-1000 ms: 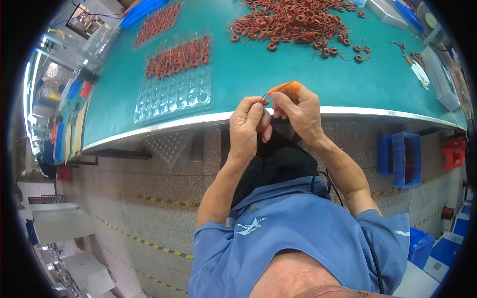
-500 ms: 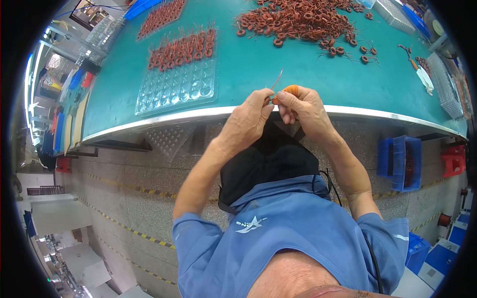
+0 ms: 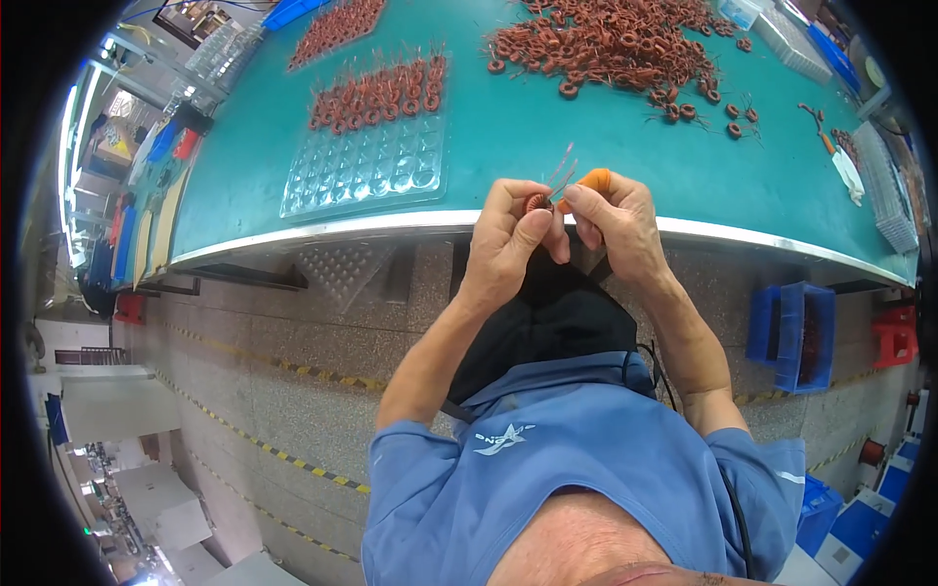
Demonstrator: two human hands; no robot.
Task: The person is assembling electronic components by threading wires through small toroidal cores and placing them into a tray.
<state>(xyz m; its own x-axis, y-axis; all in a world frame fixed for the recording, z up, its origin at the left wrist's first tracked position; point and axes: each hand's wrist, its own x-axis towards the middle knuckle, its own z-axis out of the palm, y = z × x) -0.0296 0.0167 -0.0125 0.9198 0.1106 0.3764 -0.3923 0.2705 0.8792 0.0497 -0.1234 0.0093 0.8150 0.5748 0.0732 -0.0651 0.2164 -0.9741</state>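
Observation:
A small ring coil (image 3: pixel 536 203) wound with copper-coloured wire is pinched between the thumb and fingers of my left hand (image 3: pixel 508 239), just in front of the table edge. Thin wire leads (image 3: pixel 563 174) stick up from it. Against its right side, my right hand (image 3: pixel 620 220) is closed, thumb pressed to a finger in an orange cover (image 3: pixel 594 180), at the base of the leads. The exact pinch point is partly hidden. Beyond my left hand lies a clear plastic tray (image 3: pixel 362 171) with round pockets; similar coils (image 3: pixel 381 98) fill its far rows.
A big heap of coils (image 3: pixel 611 44) covers the far middle of the green table (image 3: pixel 469 127). Another filled tray (image 3: pixel 337 27) lies far left. An orange-handled tool (image 3: pixel 829 144) and stacked clear trays (image 3: pixel 884 186) are on the right. Blue crates (image 3: pixel 803 337) stand below the table.
Within my left hand the coil has turned, so its wound ring now shows and two leads fan upward. My right fingers have drawn slightly off it. The whole view has shifted a little.

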